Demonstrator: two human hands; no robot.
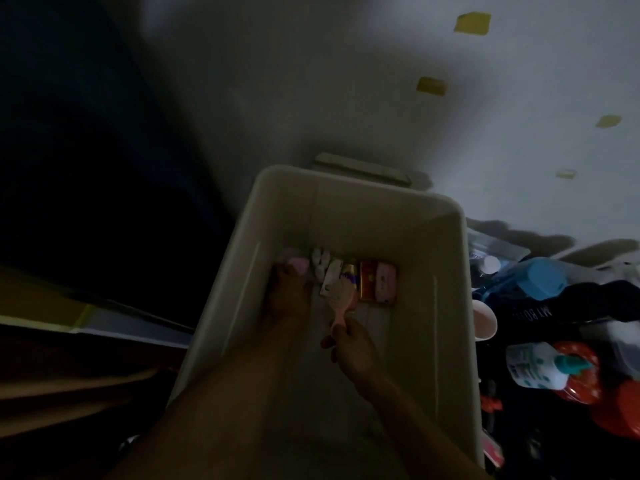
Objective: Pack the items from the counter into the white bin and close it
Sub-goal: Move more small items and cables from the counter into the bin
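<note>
white bin [381, 216] sits open, items [369, 280] lined up at its far end. my right hand [356, 348] pinches the pink brush [341, 296] by its handle to lay it alongside them; whether my left hand [287, 296] grips anything i cannot tell.

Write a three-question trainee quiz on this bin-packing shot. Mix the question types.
1. True or false: the white bin is closed with a lid on it.
2. What does the right hand hold? A) a spoon B) the pink hairbrush, with its fingers round the handle C) nothing
3. Short answer: on which side of the bin, from the person's view, does the white bottle with the teal cap lie among the unpacked things?

Key: 1 false, the bin is open. 2 B. 3 the right side.
</note>
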